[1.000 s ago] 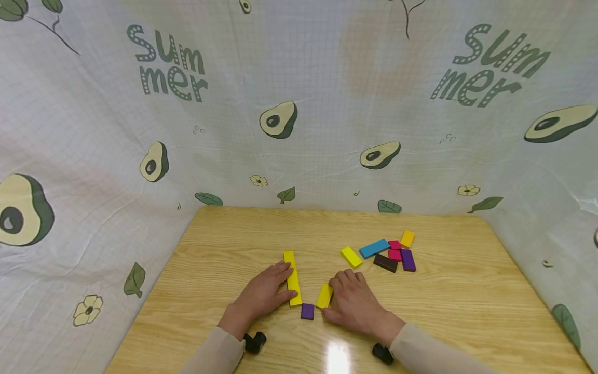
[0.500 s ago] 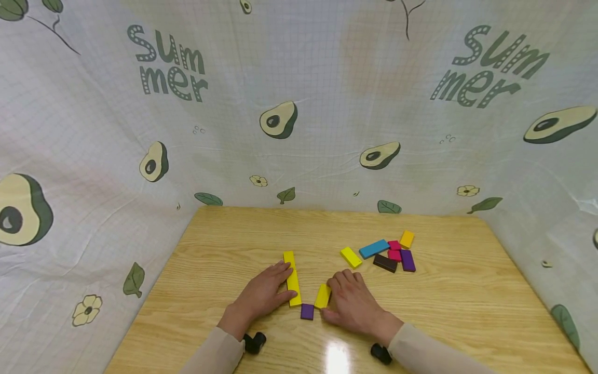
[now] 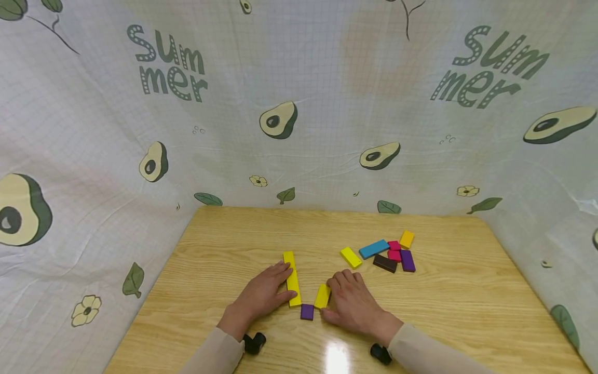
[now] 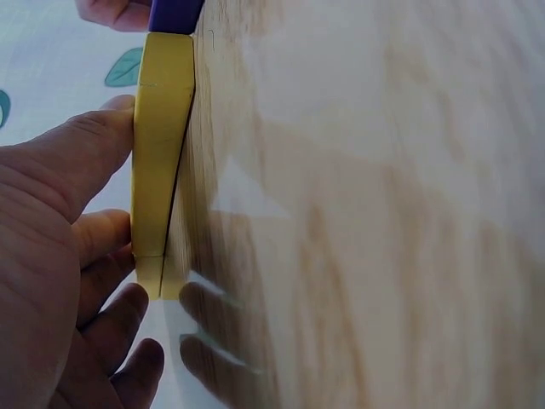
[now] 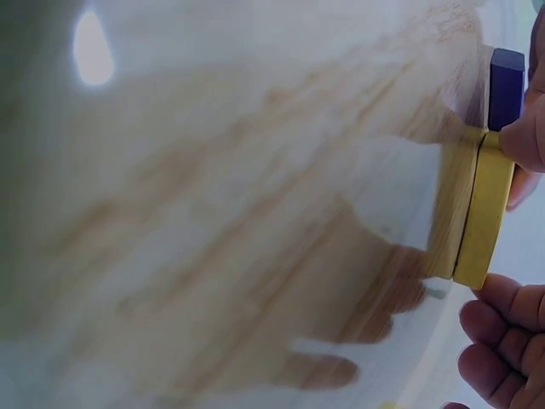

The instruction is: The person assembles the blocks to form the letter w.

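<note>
Two yellow blocks (image 3: 293, 284) lie end to end as a strip on the table; a seam shows between them in the left wrist view. My left hand (image 3: 263, 291) rests its thumb and fingertips on the top of this strip. At the strip's near end lies a small purple square block (image 3: 307, 312). To its right a short yellow block (image 3: 322, 296) stands at a slant, its near end by the purple block's corner. My right hand (image 3: 352, 301) pinches that block, thumb (image 5: 525, 141) at the near end and index finger at the far end.
Farther back right lie a loose yellow block (image 3: 351, 257), a blue block (image 3: 374, 249), a dark brown block (image 3: 385, 263), two red squares (image 3: 394, 255), a purple block (image 3: 407, 261) and an orange block (image 3: 407, 239). A printed cloth (image 3: 322, 156) walls the table's back and sides.
My right hand has slid the short yellow block slightly left, closer to the purple square, then stopped. The left hand and the strip have stayed in place.
</note>
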### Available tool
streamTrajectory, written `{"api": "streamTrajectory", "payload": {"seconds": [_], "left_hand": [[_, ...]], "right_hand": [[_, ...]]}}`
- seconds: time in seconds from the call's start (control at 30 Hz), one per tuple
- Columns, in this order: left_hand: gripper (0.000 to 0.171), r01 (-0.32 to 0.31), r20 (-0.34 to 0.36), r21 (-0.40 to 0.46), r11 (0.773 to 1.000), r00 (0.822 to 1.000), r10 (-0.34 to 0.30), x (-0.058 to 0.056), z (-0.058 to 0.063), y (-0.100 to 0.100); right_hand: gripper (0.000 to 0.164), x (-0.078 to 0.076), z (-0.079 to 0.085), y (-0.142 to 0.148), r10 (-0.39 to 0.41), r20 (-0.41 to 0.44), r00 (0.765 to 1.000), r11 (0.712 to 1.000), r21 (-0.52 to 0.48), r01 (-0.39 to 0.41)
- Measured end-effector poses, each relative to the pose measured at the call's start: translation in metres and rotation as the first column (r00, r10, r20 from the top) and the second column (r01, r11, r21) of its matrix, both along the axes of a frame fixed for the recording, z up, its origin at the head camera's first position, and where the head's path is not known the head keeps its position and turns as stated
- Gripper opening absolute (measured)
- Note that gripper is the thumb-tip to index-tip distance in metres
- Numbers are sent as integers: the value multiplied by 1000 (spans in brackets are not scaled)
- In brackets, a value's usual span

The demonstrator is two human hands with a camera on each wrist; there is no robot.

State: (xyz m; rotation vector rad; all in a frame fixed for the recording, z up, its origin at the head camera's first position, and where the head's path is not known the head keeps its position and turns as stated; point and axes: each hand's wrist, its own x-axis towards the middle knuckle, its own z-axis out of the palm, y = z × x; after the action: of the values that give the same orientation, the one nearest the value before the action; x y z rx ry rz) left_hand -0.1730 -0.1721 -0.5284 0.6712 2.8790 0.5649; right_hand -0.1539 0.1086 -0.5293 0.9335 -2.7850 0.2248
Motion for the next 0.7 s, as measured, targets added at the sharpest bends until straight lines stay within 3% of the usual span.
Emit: {"api": "streamTrajectory", "payload": {"seconds": [0.7], "left_hand": [[68, 9, -2, 0, 1000, 1000, -9, 0, -1, -1]], "right_hand": [[52, 1, 2, 0, 2, 5, 1000, 1000, -10, -1]]}}
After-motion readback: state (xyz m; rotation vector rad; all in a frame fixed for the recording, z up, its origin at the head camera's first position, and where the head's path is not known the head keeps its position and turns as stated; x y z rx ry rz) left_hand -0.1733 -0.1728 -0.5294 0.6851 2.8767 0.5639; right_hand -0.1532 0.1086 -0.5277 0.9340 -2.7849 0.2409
